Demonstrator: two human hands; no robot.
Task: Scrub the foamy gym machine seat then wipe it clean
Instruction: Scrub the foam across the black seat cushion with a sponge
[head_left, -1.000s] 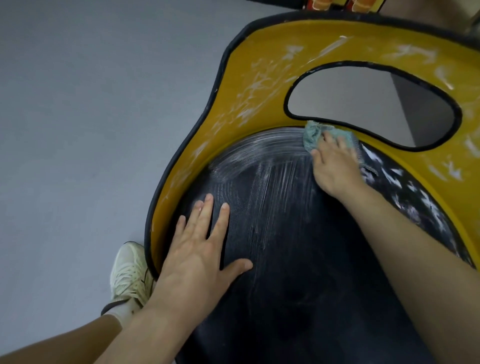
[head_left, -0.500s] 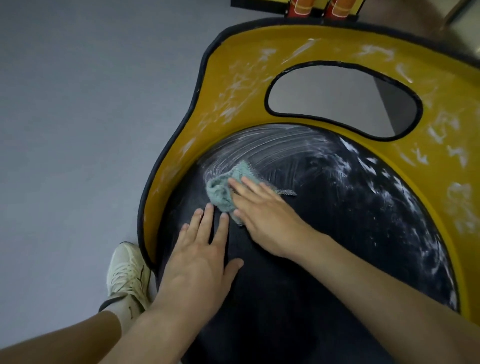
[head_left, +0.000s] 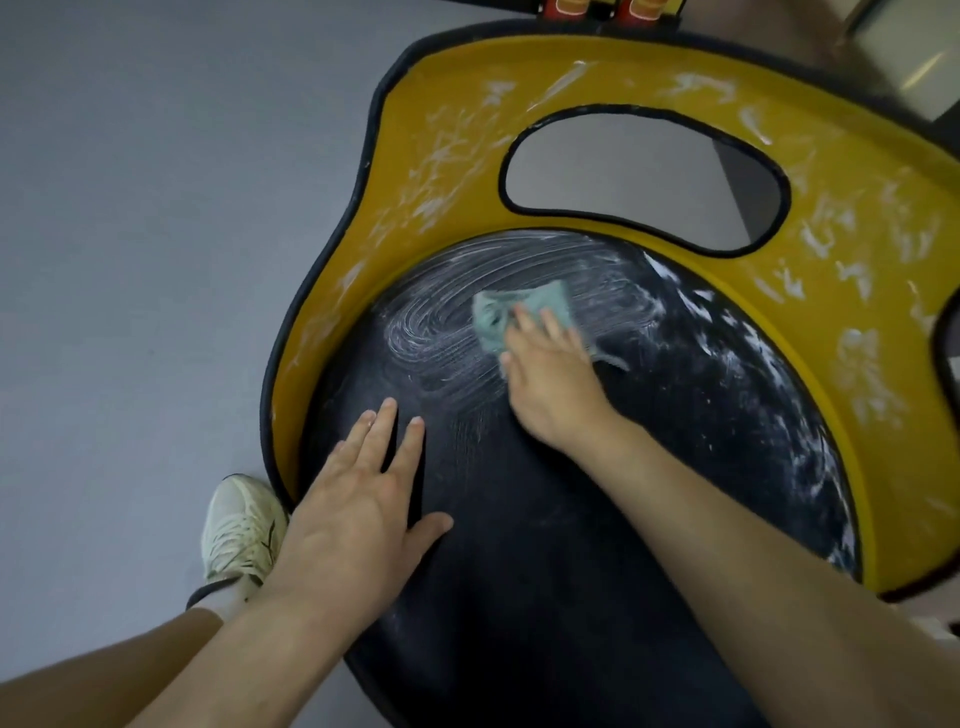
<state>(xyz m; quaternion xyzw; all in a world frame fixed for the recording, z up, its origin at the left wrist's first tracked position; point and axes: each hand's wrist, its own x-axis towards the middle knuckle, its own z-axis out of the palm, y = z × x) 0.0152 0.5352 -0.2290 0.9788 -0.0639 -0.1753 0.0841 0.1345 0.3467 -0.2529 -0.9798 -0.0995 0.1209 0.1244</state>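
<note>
With the right hand (head_left: 550, 379), fingers straight and flat, presses a crumpled green cloth (head_left: 498, 317) onto the black seat (head_left: 545, 545) filling the middle of the frame, just above centre among swirled white foam streaks (head_left: 441, 332). Rests the left hand (head_left: 358, 499) flat at lower left on a bare part of the same seat, fingers straight and slightly spread, gripping nothing. Foam flecks (head_left: 779, 374) also along the seat's right edge and over the yellow frame (head_left: 415, 171) above.
</note>
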